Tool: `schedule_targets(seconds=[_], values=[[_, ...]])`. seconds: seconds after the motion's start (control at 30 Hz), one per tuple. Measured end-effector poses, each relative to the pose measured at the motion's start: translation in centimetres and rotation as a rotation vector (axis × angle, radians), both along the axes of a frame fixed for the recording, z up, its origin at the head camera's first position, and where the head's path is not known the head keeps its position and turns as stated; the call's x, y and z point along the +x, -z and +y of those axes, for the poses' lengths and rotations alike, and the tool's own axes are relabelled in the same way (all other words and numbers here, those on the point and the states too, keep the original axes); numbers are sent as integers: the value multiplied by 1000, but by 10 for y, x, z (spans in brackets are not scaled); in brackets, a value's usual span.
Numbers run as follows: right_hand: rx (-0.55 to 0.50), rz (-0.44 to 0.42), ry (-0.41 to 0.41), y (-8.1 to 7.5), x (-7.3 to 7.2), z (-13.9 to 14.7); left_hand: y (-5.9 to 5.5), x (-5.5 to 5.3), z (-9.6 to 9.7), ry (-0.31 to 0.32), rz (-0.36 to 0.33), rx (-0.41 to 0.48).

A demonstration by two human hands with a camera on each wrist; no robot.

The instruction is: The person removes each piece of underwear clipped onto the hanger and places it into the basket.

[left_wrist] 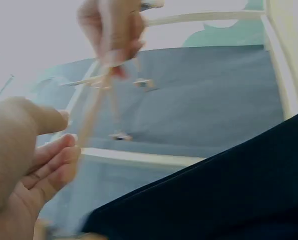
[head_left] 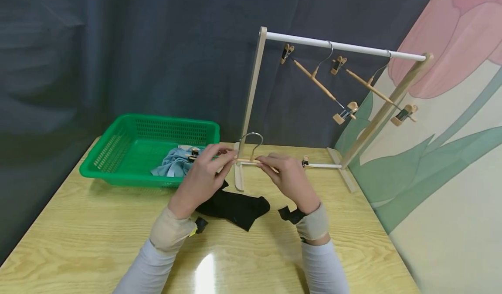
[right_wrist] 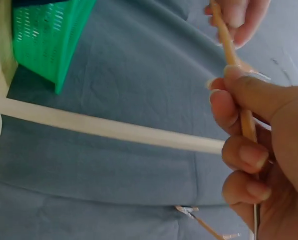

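Note:
Both hands hold a wooden clip hanger (head_left: 252,159) level above the table, its metal hook upward. My right hand (head_left: 288,176) grips the bar right of the hook, thumb against curled fingers in the right wrist view. My left hand (head_left: 205,172) holds the bar left of the hook; in the left wrist view its thumb (left_wrist: 51,120) stands off the bar while its fingertips touch it. The hanger's right clip (head_left: 305,161) shows beyond the right hand. A black sock (head_left: 235,207) is below the left hand, its upper part hidden.
A green basket (head_left: 113,178) with light blue cloth (head_left: 174,162) stands left on the wooden table (head_left: 251,263). Behind, a rack with a white rail (head_left: 298,39) carries two more clip hangers (head_left: 325,88). A dark curtain (head_left: 157,45) hangs at the back.

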State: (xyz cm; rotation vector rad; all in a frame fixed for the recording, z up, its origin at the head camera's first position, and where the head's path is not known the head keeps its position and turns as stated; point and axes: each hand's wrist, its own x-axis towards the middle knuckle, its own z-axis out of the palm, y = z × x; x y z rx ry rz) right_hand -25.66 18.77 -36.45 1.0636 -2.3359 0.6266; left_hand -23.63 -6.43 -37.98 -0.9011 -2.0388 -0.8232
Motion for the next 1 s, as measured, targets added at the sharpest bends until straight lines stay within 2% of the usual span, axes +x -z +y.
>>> schedule_targets(seconds=[0.1, 0.2, 0.27, 0.37, 0.47, 0.57, 0.63, 0.8, 1.0], values=[[-12, -11, 3, -2, 1, 7, -9, 7, -11, 5, 44, 80], [-25, -34, -3, -6, 2, 13, -15, 8, -28, 16, 26, 147], [-39, -45, -11, -8, 2, 16, -16, 6, -38, 18, -37, 157], [-61, -56, -39, -11, 3, 18, -14, 2, -48, 35, -176, 138], [-73, -58, -67, -12, 5, 19, -11, 0, -54, 74, -304, 100], [-73, -59, -71, -12, 5, 20, -7, -5, -55, 134, -372, 110], [-72, -62, -64, -11, 5, 20, -4, -10, -54, 184, -381, 150], [-64, -79, -58, -10, 4, 19, 7, -23, -48, 299, -342, 267], [-27, -67, -39, -9, 3, 19, 19, -33, -42, 321, -317, 355]])
